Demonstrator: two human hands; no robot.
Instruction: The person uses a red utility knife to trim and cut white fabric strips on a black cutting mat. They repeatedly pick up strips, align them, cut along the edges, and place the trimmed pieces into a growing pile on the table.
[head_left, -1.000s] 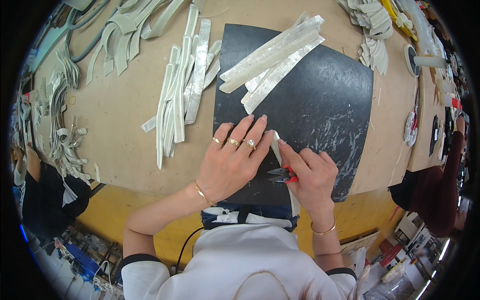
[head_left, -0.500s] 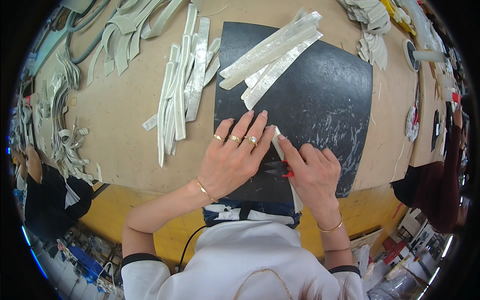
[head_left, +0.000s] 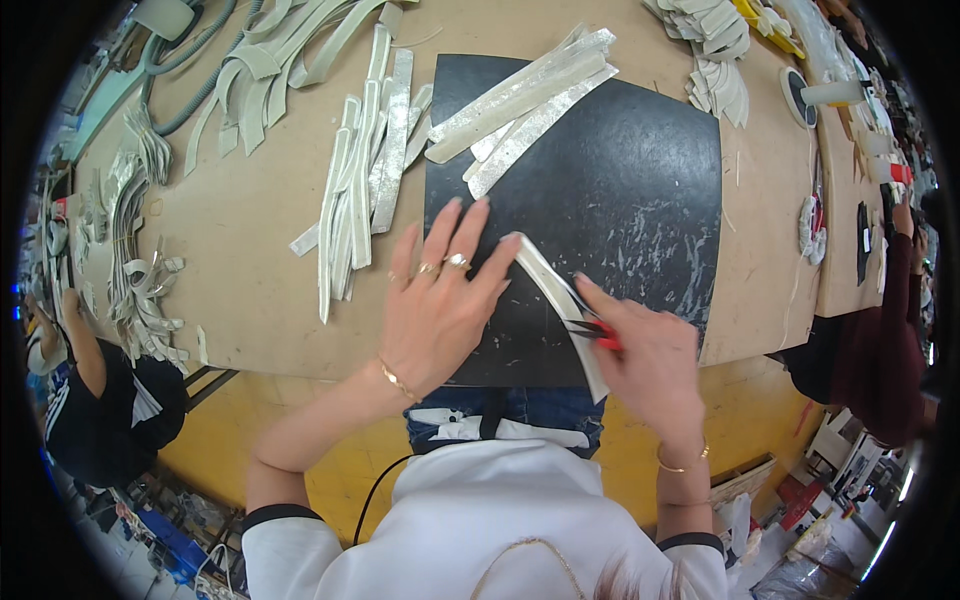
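Note:
A narrow white strip with a folded-looking edge curves across the black mat toward its near edge. My left hand lies palm down with its fingers spread, wearing rings. Its index fingertip touches the strip's far end. In my right hand, slightly blurred, is a pair of small thread snips with red on the grip and dark blades. The blades point left over the strip, and my right index finger reaches along the strip's right side.
Several silvery-white strips lie at the mat's far edge. More edged strips are piled left of it. Bundles of pale curved pieces sit far left, others at the far right. Co-workers are at both sides.
My right hand has moved right and slightly down with the snips, away from the strip's far end. My left fingers have spread, and more of the strip shows between the hands.

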